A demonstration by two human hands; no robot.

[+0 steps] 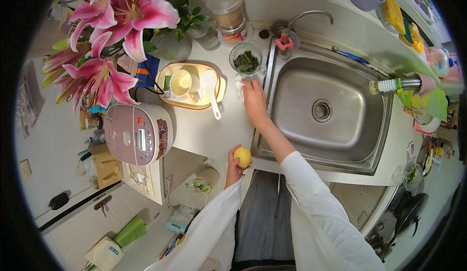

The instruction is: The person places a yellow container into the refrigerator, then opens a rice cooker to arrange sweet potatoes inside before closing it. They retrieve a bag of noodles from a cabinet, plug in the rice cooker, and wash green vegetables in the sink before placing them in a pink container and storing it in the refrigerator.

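Observation:
My left hand (pixel 235 167) holds a yellow lemon (pixel 242 156) at the front edge of the white counter (pixel 197 132). Farther back, my right hand (pixel 253 97) reaches over the counter beside the sink, its fingertips on a crumpled white cloth or paper towel (pixel 239 84). Part of that white piece is hidden under the fingers. Just behind it stands a clear glass cup (pixel 237 48) with dark green leaves (pixel 246 62) inside. To the left, a cream tray (pixel 169 70) carries a pale yellow cup (pixel 181 83) and a white spoon (pixel 211 92).
A stainless steel sink (pixel 299 125) with a curved faucet (pixel 310 12) lies at the right. On the left are a pink rice cooker (pixel 126 136) and pink lilies (pixel 155 11) in a vase. Stacked jars (pixel 228 13) stand at the back. A waste bin (pixel 211 178) sits below the counter.

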